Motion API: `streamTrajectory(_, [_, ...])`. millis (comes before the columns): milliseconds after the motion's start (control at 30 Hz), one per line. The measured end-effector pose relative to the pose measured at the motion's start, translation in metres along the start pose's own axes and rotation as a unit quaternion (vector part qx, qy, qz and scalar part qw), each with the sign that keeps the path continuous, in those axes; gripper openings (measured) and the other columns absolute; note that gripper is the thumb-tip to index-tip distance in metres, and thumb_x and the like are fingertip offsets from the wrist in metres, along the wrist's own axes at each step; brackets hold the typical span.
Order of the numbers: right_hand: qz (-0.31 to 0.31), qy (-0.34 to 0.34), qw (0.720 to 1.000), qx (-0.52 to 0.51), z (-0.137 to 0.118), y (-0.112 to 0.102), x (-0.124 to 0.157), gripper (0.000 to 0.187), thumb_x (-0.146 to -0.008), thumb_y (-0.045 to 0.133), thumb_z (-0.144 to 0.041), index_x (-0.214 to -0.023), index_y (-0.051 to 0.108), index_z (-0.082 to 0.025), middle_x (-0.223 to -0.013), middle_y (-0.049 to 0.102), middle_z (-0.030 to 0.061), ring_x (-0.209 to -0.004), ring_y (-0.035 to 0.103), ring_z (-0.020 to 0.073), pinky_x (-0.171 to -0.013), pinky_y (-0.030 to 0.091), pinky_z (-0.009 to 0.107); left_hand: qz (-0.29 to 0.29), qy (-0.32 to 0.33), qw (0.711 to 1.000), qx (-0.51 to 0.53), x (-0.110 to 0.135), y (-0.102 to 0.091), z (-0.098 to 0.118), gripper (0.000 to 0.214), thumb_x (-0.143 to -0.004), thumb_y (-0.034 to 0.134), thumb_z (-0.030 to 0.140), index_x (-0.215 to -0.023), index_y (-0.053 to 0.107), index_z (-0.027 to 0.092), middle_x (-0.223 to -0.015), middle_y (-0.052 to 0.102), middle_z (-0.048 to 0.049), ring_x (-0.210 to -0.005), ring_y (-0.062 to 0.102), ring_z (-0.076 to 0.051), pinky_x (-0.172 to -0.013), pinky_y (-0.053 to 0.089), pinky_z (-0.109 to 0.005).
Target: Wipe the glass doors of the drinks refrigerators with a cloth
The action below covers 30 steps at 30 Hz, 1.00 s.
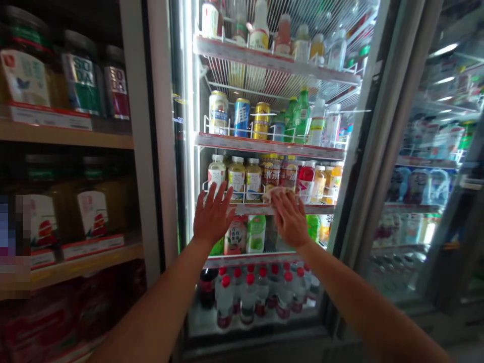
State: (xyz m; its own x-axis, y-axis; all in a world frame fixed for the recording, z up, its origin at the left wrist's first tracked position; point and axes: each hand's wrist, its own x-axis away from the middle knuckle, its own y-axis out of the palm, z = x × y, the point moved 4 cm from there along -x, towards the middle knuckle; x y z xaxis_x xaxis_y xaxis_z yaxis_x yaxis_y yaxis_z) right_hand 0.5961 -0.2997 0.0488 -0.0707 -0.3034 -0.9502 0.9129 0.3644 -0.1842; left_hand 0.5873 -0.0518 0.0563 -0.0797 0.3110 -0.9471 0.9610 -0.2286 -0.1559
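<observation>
My left hand (212,216) is open, its fingers spread, in front of the glass door (260,307) of a lit drinks fridge. It appears to lie flat against the glass, before the lower shelves. To its right, my right hand (290,216) holds a pale, crumpled cloth (273,193) with bent fingers and presses it toward the same door. Part of the cloth is hidden under the fingers. Behind the hands stand tea bottles (237,177) and a green bottle (256,233).
On the left, an open shelf (68,132) bears bottles with soda labels and other jars. A metal door frame (381,166) runs up the right side, beside another glass-fronted fridge (416,222). Red-capped bottles (248,297) stand at the fridge bottom, cans (242,117) higher up.
</observation>
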Motion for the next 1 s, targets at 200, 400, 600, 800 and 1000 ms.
streamTrajectory(200, [0.100,0.139,0.985,0.024,0.037,-0.010,-0.011,0.048,-0.103,0.043,-0.028,-0.150,0.047,-0.021,-0.152,0.050,0.0140,-0.149,0.036,0.0307,-0.118,0.035,0.056,0.009,0.005,1.000,-0.006,0.000,-0.002,0.001,0.079,-0.100,0.056,0.035,-0.162,0.008,0.025,-0.163,0.027,-0.0092,-0.155,0.012,-0.026,-0.128,0.008,-0.049])
streamTrajectory(400, [-0.015,-0.007,0.999,0.042,0.014,-0.008,0.025,0.050,-0.100,0.050,-0.024,-0.150,0.047,-0.026,-0.150,0.054,0.0089,-0.149,0.038,0.0263,-0.124,0.028,0.050,0.010,0.013,1.000,-0.013,0.001,0.000,0.001,0.079,-0.100,0.056,0.035,-0.162,0.010,0.022,-0.163,0.027,-0.0111,-0.155,0.013,-0.029,-0.128,0.008,-0.050])
streamTrajectory(600, [0.084,0.126,0.988,0.006,0.037,-0.011,-0.008,0.052,-0.104,0.040,-0.026,-0.156,0.037,-0.022,-0.158,0.042,0.0128,-0.152,0.029,0.0293,-0.120,0.034,0.056,0.007,-0.002,1.000,0.013,0.000,0.000,0.000,0.078,-0.100,0.057,0.034,-0.162,0.010,0.026,-0.164,0.027,-0.0090,-0.154,0.016,-0.029,-0.127,0.009,-0.051])
streamTrajectory(800, [-0.027,-0.049,0.995,-0.077,-0.024,0.007,0.019,0.067,-0.099,0.046,-0.018,-0.161,0.020,-0.025,-0.160,0.039,0.0098,-0.155,0.023,0.0284,-0.122,0.036,0.053,0.016,0.001,0.999,0.028,0.000,0.002,0.000,0.078,-0.099,0.058,0.034,-0.162,0.014,0.027,-0.163,0.028,-0.0100,-0.154,0.018,-0.030,-0.127,0.011,-0.052])
streamTrajectory(1000, [-0.033,-0.035,0.992,-0.120,-0.055,0.017,-0.014,0.073,-0.101,0.039,-0.019,-0.163,-0.001,-0.022,-0.163,0.034,0.0094,-0.157,0.015,0.0227,-0.126,0.032,0.048,0.028,0.010,0.999,0.037,0.000,0.003,-0.005,0.072,-0.100,0.056,0.035,-0.161,0.020,0.027,-0.163,0.030,-0.0106,-0.154,0.018,-0.029,-0.126,0.012,-0.052])
